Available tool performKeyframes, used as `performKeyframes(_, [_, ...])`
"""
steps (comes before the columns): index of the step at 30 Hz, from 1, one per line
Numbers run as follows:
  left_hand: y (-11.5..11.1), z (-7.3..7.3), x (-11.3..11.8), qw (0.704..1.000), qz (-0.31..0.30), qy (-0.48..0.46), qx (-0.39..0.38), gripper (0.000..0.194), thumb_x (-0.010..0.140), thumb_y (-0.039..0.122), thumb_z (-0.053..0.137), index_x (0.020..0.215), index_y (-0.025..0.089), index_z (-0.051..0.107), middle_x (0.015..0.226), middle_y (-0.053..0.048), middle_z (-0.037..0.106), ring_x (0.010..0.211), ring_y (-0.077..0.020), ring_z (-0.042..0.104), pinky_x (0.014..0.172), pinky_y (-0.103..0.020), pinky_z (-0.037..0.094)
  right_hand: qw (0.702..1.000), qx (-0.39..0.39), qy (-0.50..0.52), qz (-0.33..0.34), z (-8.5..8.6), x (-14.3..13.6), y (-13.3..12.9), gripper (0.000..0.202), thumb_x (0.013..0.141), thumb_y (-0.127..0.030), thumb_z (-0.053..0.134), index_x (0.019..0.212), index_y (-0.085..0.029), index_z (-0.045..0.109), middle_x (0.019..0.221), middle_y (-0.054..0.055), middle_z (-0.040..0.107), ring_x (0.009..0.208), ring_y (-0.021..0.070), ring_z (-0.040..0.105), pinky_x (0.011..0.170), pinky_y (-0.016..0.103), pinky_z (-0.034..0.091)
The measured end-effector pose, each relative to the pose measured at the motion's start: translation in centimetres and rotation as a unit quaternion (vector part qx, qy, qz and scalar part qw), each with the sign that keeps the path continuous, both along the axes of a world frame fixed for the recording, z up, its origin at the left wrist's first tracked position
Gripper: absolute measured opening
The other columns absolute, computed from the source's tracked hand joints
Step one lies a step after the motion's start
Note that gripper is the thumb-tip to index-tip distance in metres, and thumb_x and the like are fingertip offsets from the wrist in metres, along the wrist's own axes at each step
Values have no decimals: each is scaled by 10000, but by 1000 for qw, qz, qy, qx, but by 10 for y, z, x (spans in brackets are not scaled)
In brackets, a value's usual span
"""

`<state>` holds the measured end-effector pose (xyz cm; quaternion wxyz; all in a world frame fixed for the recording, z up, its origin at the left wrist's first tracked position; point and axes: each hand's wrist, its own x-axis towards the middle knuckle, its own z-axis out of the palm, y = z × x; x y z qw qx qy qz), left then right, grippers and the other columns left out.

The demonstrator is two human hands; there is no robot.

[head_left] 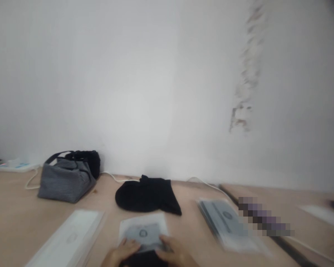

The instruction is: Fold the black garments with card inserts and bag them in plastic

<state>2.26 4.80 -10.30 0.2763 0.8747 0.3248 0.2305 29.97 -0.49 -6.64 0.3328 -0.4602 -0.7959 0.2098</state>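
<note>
At the bottom middle, a clear plastic bag with a grey insert and a small dark logo lies between my hands. Black cloth shows at the bag's near end, cut off by the frame. My left hand grips the bag's near left side, its fingers bent over the plastic. On the opposite side, my right hand holds the bag's right edge, with the thumb by the black cloth. Just beyond the bag, a flat black sock-like piece rests on the table. Both wrists are partly out of frame.
Left of my hands is a stack of whitish plastic bags; to the right, a stack of packets with grey inserts. A grey striped handbag, a white power strip and a cable lie near the wall. A dark seam crosses the table.
</note>
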Motion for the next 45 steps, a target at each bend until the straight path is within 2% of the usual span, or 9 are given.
performKeyframes(5, [-27, 30, -6, 999, 39, 17, -14, 456, 766, 408, 548, 1214, 424, 459, 1319, 11, 450, 1245, -313, 353, 998, -639, 62, 988, 63, -96, 103, -4, 13, 10, 492, 727, -164, 628, 1153, -394, 542, 1268, -17, 513, 1129, 210, 499, 917, 301, 423])
performKeyframes(9, [-34, 39, -3, 997, 68, 7, -16, 428, 759, 410, 584, 1177, 430, 494, 1275, -12, 502, 1221, -322, 385, 962, -669, 38, 982, 113, -99, 116, -7, 15, 11, 495, 735, -185, 628, 1187, -361, 526, 1230, 17, 554, 1078, 205, 542, 895, 275, 436])
performKeyframes(15, [-37, 21, 6, 978, 129, -151, 61, 261, 748, 418, 609, 998, 358, 655, 1053, -22, 674, 1076, -272, 556, 952, -496, 384, 987, 156, -29, 20, -21, -5, 11, 163, 741, -176, 588, 840, -276, 670, 940, 26, 677, 862, 196, 624, 744, 284, 494])
performKeyframes(19, [-33, 10, 10, 954, 211, -191, 100, 191, 739, 397, 618, 881, 302, 703, 926, -32, 714, 917, -239, 648, 871, -373, 495, 985, 161, 6, -55, -19, -18, 8, 125, 695, -135, 556, 594, -203, 529, 741, 23, 627, 679, 146, 599, 631, 230, 467])
performKeyframes(22, [-31, 17, 7, 955, 195, -168, 147, 250, 716, 313, 629, 959, 287, 685, 1009, -50, 691, 957, -232, 632, 868, -358, 495, 979, 137, 21, -148, -4, -17, 0, 166, 638, -151, 583, 777, -211, 513, 745, 4, 580, 651, 142, 562, 614, 228, 454])
performKeyframes(26, [-32, 30, 1, 956, 157, -140, 204, 373, 658, 277, 675, 1031, 279, 656, 1151, -82, 618, 1051, -244, 577, 877, -355, 478, 990, 63, 2, -124, 14, -11, -7, 554, 498, -102, 627, 1025, -213, 498, 979, 41, 561, 847, 195, 566, 725, 260, 447])
performKeyframes(35, [-27, 24, 12, 937, 230, -141, 220, 263, 741, 390, 632, 987, 304, 670, 947, -10, 713, 865, -186, 668, 802, -270, 519, 984, 83, -75, -135, -4, -28, 7, 245, 599, 16, 505, 718, -197, 488, 750, 11, 572, 699, 145, 552, 646, 223, 412])
performKeyframes(42, [-32, 28, 5, 952, 139, -103, 251, 355, 743, 262, 631, 1092, 323, 612, 1083, -8, 662, 976, -170, 623, 864, -248, 477, 986, -14, -53, -157, 17, -11, -8, 229, 575, -144, 590, 635, -218, 382, 632, -34, 513, 616, 136, 502, 575, 219, 369])
performKeyframes(45, [-33, 22, 6, 956, 177, -129, 194, 335, 732, 212, 606, 1043, 330, 641, 1043, 5, 680, 963, -177, 629, 888, -269, 474, 985, -44, -36, -162, 18, -7, -17, 202, 550, -113, 544, 666, -223, 421, 645, -51, 510, 615, 127, 497, 568, 214, 354])
